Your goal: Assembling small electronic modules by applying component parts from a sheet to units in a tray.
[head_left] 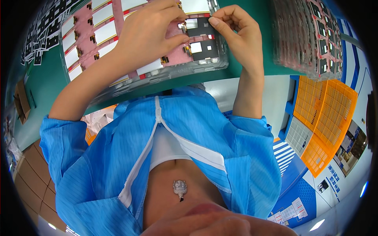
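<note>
A clear plastic tray (223, 59) with a pink lining holds rows of small white display panels (105, 33) with short flex cables. At its right end, my right hand (242, 35) pinches the right edge of a black sticker (202, 26) between thumb and fingertip; the sticker lies over a panel. My left hand (147, 29) reaches across the tray with thumb and fingers apart, around the cable end of that panel. Whether its fingertips touch the panel, I cannot tell. Just nearer to me, another panel carries a similar black sticker (208, 50) with a small white square.
Many black-and-white cut pieces (45, 33) lie on the green table (47, 80) at the left. A tall stack of loaded clear trays (303, 43) stands at the right. Below it are orange plastic crates (327, 114). A small cardboard box (22, 101) sits at the far left.
</note>
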The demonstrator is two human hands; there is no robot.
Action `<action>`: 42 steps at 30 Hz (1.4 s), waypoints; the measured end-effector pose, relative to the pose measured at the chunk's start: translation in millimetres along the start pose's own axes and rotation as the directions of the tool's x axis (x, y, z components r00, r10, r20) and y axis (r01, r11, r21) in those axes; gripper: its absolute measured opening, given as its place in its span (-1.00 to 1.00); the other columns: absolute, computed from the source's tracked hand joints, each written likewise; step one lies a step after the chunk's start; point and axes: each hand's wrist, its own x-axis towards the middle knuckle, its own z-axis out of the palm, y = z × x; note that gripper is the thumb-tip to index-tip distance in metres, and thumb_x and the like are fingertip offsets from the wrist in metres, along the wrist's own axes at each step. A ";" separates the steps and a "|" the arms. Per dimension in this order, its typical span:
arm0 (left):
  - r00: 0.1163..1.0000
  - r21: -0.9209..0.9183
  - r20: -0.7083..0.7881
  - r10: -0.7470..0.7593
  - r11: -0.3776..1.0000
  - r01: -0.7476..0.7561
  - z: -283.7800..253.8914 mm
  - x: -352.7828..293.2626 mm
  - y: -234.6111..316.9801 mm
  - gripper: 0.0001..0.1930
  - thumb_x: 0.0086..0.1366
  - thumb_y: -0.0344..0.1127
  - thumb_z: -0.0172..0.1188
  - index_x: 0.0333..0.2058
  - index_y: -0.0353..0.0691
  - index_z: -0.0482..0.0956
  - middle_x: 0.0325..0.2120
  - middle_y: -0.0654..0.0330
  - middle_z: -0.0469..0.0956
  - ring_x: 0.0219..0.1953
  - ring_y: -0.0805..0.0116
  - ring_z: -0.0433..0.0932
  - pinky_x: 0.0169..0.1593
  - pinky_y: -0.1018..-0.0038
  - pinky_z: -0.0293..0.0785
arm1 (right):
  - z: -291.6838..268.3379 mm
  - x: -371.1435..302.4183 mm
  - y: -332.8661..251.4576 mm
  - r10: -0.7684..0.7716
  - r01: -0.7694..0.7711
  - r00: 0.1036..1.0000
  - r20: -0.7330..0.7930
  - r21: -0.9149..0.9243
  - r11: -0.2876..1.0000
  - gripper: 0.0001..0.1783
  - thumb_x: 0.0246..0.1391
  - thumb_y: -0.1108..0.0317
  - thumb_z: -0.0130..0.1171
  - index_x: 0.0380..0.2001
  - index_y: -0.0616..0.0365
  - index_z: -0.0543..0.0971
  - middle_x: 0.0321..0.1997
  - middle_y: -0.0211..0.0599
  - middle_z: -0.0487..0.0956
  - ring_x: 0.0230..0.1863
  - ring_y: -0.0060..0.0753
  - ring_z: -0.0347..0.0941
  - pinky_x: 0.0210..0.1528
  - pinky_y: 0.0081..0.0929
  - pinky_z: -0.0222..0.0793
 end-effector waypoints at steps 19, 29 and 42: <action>0.998 -0.016 -0.035 0.061 0.998 -0.062 8.8 -2.0 -11.4 -0.64 -0.02 -0.33 0.45 -0.24 -0.28 0.57 -0.24 0.19 0.54 -0.30 0.20 0.57 -0.30 0.40 0.49 | 5.3 -3.2 3.7 -0.065 0.062 0.996 -0.052 -0.063 0.996 -0.89 0.12 0.48 0.30 -0.31 0.23 0.56 -0.39 -0.53 0.56 -0.37 -0.77 0.41 -0.31 -0.77 0.32; 1.000 0.010 0.025 -0.001 1.000 0.001 -1.2 2.2 0.6 -0.66 -0.09 -0.28 0.44 -0.33 -0.25 0.58 -0.36 0.09 0.49 -0.26 0.08 0.54 -0.20 0.28 0.49 | 13.1 -2.5 -24.3 0.089 -0.096 0.992 -0.093 -0.079 0.992 -0.91 0.09 0.56 0.25 -0.43 0.25 0.51 -0.55 -0.56 0.42 -0.51 -0.77 0.23 -0.48 -0.72 0.17; 1.000 0.006 0.010 0.011 1.000 -0.012 -0.4 1.0 -0.7 -0.66 -0.10 -0.29 0.44 -0.33 -0.27 0.56 -0.36 0.08 0.49 -0.27 0.07 0.53 -0.21 0.29 0.49 | 11.9 -1.6 -22.6 0.079 -0.087 0.994 -0.081 -0.089 0.992 -0.90 0.09 0.55 0.26 -0.43 0.25 0.51 -0.56 -0.56 0.43 -0.52 -0.76 0.23 -0.48 -0.71 0.18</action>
